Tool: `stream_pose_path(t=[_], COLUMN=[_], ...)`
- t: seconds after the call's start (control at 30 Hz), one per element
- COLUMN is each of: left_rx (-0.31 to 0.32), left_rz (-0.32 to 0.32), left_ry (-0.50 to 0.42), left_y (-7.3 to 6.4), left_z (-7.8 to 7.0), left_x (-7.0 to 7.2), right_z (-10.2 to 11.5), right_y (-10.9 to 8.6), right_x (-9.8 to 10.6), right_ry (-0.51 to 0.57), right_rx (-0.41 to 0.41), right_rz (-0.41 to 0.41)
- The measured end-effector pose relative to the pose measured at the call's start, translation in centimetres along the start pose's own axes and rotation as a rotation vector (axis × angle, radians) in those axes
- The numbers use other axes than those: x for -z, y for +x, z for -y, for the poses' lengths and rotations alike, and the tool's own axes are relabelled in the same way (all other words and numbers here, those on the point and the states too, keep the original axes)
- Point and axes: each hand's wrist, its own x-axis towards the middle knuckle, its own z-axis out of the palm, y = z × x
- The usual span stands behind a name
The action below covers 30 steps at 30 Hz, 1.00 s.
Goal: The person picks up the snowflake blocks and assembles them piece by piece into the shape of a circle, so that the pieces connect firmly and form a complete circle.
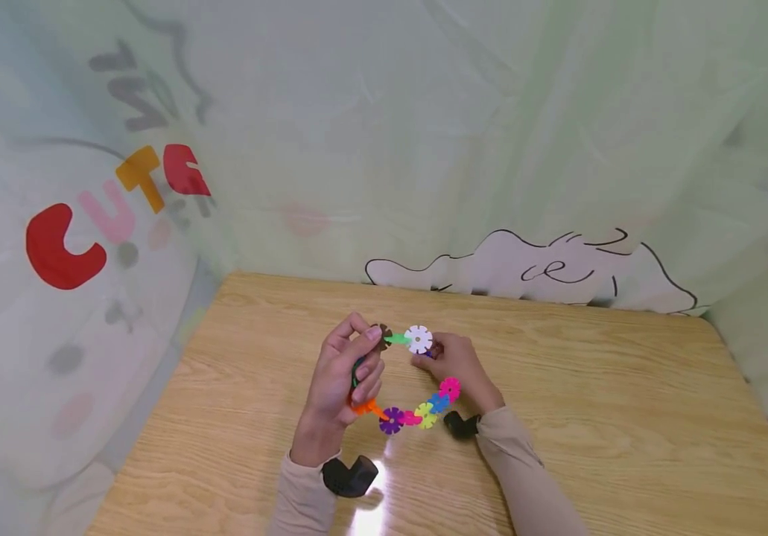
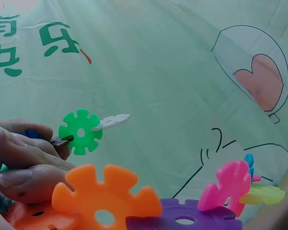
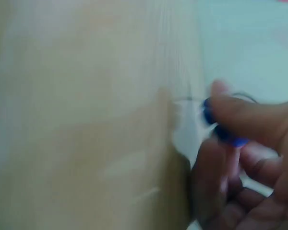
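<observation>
My left hand (image 1: 331,376) grips a curved chain of interlocking notched plastic discs, its thumb on a brown disc (image 1: 385,336). From there a green disc (image 2: 80,132) leads to a white disc (image 1: 419,339). The chain's other end runs below through an orange disc (image 2: 105,196), a purple disc (image 1: 392,420), a yellow disc (image 1: 425,415) and a blue disc (image 1: 438,403) to a pink disc (image 1: 450,388). Beside the white disc, my right hand (image 1: 460,365) pinches a dark blue disc (image 3: 225,134), blurred and mostly covered by fingers. Whether it touches the white one I cannot tell.
Both hands are above a wooden table (image 1: 625,417). A printed pale curtain (image 1: 384,149) hangs behind and around it. Black wrist devices, one on the left (image 1: 350,476) and one on the right (image 1: 461,426), sit at the sleeves.
</observation>
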Motion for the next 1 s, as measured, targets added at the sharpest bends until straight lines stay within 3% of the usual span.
stream_pose_path(t=[0.1,0.2,0.33,0.43,0.5,0.6,0.83,1.0], left_rx=[0.008,0.021,0.056,0.079,0.094,0.121,0.188,0.246], left_rz=[-0.010,-0.043,-0.093,-0.121,-0.137,-0.159,-0.242,-0.202], left_ry=[-0.001,-0.002,-0.006,-0.005,0.006,0.038,0.159,0.163], left_y=[0.0,0.1,0.5,0.9,1.1,1.4,1.7,1.8], left_z=[0.4,1.0,2.3,3.6,4.5,5.5,6.4,6.4], left_x=[-0.3,-0.5,-0.8,-1.0,-1.0,-0.9,-0.3,0.0], right_z=[-0.7,-0.7,0.9,2.5,3.3,4.1,4.0,3.7], right_y=[-2.1,-4.3,-7.0,-8.6,-9.2,-9.5,-9.4,-9.4], right_x=[1.3,2.3,2.9,2.8,2.6,2.2,2.0,1.4], right_ry=[0.278,0.580,0.939,1.190,1.300,1.339,1.136,1.038], right_rx=[-0.063,-0.146,-0.220,-0.220,-0.222,-0.230,-0.206,-0.106], right_rz=[-0.006,-0.065,-0.190,-0.204,-0.205,-0.248,-0.415,-0.453])
